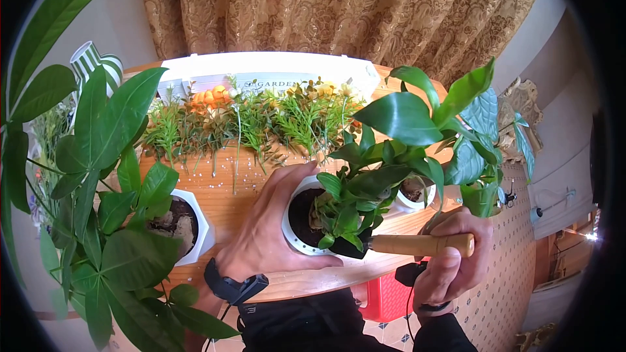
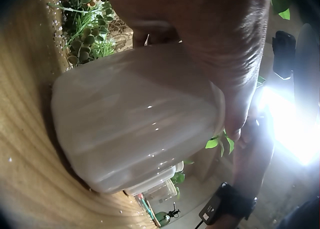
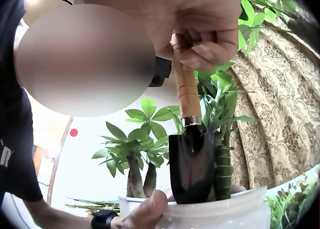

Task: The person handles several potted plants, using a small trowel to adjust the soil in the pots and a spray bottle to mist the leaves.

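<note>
A white plastic flower pot [image 1: 291, 240] with dark soil and a leafy green plant [image 1: 355, 205] stands on the wooden table. My left hand [image 1: 261, 228] holds it from the left, fingers around the far side and thumb along the near side. In the left wrist view the ribbed pot wall [image 2: 130, 124] fills the middle. My right hand [image 1: 460, 251] grips the wooden handle of a small garden trowel [image 1: 417, 245]. In the right wrist view the black trowel blade [image 3: 192, 169] points down just inside the rim, beside the ringed plant stem [image 3: 223, 171]; its tip is hidden by the rim.
A second potted plant [image 1: 195, 228] with broad leaves stands at the left. Artificial greenery [image 1: 254, 130] lies along the back before a white planter box [image 1: 195, 72]. Another white pot [image 1: 417, 202] sits at the right. A red stool [image 1: 385, 296] shows below the table edge.
</note>
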Motion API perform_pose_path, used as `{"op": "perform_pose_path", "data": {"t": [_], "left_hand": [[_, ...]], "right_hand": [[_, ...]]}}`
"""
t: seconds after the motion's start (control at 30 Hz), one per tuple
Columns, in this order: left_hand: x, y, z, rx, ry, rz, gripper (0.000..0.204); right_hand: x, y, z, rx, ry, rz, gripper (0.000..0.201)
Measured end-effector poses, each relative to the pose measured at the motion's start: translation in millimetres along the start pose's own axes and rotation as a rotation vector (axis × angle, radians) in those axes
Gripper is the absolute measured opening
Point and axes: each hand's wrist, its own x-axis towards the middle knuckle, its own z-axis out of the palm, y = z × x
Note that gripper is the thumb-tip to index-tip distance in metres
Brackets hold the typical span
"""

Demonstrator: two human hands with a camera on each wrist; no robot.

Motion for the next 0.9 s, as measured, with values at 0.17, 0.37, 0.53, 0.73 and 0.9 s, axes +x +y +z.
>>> {"op": "perform_pose_path", "data": {"t": [0.17, 0.37, 0.53, 0.73, 0.9], "left_hand": [[0, 0, -1, 0.016, 0.000, 0.012, 0.125], [0, -1, -1, 0.016, 0.001, 0.033, 0.126], [1, 1, -1, 0.034, 0.003, 0.046, 0.126], [0, 0, -1, 0.038, -0.002, 0.039, 0.127], [0, 0, 0, 0.044, 0.001, 0.032, 0.127]], "right_hand": [[1, -3, -1, 0.028, -0.016, 0.043, 0.056], [1, 8, -8, 0.125, -0.109, -0.036, 0.033], [5, 10, -9, 0.112, -0.052, -0.056, 0.035], [6, 10, -9, 0.095, -0.101, -0.034, 0.034], [4, 12, -8, 0.100, 0.034, -0.002, 0.037]]}}
